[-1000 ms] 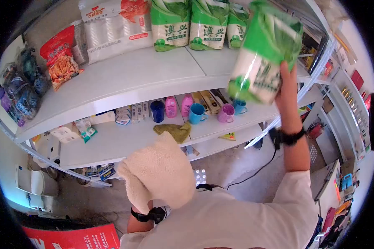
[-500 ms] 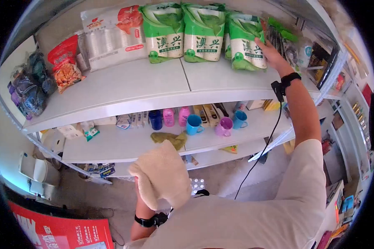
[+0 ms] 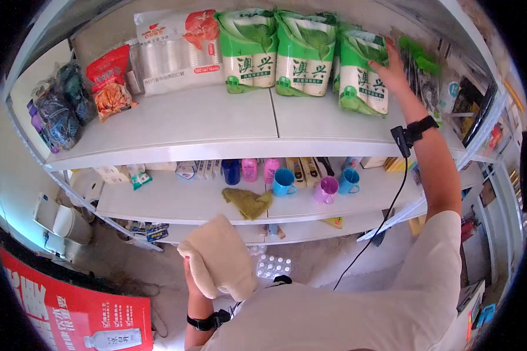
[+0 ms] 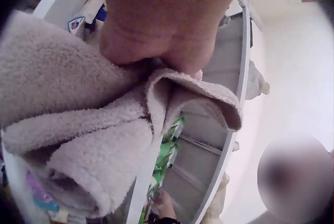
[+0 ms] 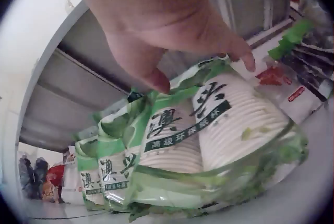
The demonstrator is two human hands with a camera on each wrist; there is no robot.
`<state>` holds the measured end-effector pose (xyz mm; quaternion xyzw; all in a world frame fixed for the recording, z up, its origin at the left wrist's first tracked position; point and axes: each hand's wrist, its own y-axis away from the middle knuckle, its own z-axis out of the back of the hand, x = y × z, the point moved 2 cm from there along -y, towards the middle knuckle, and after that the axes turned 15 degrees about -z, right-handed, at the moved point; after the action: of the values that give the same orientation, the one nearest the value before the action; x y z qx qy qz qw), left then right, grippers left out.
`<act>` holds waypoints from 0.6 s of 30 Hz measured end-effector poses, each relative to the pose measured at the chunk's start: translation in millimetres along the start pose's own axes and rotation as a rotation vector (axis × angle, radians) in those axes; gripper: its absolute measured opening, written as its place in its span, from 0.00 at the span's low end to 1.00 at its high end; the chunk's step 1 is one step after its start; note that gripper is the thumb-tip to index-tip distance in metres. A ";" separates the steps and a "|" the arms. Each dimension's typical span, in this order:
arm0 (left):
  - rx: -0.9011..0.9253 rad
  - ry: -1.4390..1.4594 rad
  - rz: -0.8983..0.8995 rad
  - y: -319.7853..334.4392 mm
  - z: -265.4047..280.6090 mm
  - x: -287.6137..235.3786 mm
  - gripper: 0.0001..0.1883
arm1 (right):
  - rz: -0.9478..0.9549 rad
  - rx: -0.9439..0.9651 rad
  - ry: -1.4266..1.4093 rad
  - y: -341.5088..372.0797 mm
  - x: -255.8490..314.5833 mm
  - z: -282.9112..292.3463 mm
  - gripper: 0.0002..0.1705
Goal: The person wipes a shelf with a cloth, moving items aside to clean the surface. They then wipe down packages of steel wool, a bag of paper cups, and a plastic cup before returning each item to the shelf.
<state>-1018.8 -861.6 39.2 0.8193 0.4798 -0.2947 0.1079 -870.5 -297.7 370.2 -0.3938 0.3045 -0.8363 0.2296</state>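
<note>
My right hand [image 3: 394, 73] is at the right side of a green-and-white pack of paper cups [image 3: 362, 82] on the upper shelf. Its thumb lies over the pack's front, with the fingers spread round the top and far side in the right wrist view. Two like packs of cups [image 3: 249, 55] stand to the left, and another peeks out behind. My left hand [image 3: 188, 272], low in front of the shelves, grips a beige fleecy towel [image 3: 221, 257]. Folds of the towel [image 4: 99, 146] hang below that hand in the left wrist view; most of its fingers are hidden.
On the upper shelf [image 3: 205, 126] stand a clear bag of cups [image 3: 181, 61], a red food bag [image 3: 111, 88] and dark wrapped bundles [image 3: 64, 111]. Mugs [image 3: 326, 188], pink bottles [image 3: 249, 169] and an olive cloth [image 3: 247, 203] occupy the shelf below. A black cable [image 3: 373, 228] trails from the right wrist.
My right hand has brought the cup pack from the air down onto the upper shelf, beside the others. Since then the pack has shifted slightly toward the shelf's front edge. The left hand keeps the towel.
</note>
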 end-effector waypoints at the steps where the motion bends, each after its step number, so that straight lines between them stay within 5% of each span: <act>1: -0.001 -0.011 -0.006 -1.5 0.3 0.4 0.33 | 0.045 -0.043 0.030 1.4 9.2 0.4 0.49; 2: -0.004 -0.022 -0.012 -1.9 -0.5 -0.5 0.33 | 0.169 -0.049 -0.009 1.5 21.7 2.3 0.46; 6: -0.005 -0.084 -0.068 2.6 -1.0 -2.6 0.32 | 0.135 0.269 -0.377 13.5 81.5 -20.2 0.48; 10: -0.012 -0.077 -0.106 8.6 -9.7 -13.3 0.33 | -0.162 0.471 -0.379 22.7 125.2 -50.3 0.58; 18: -0.070 -0.123 -0.213 35.7 15.5 -34.5 0.33 | -0.001 0.180 -0.142 19.6 133.3 -95.4 0.70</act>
<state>-1007.0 -912.2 43.2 0.7398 0.5668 -0.3372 0.1337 -1021.7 -363.5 377.7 -0.4303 0.2107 -0.8304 0.2846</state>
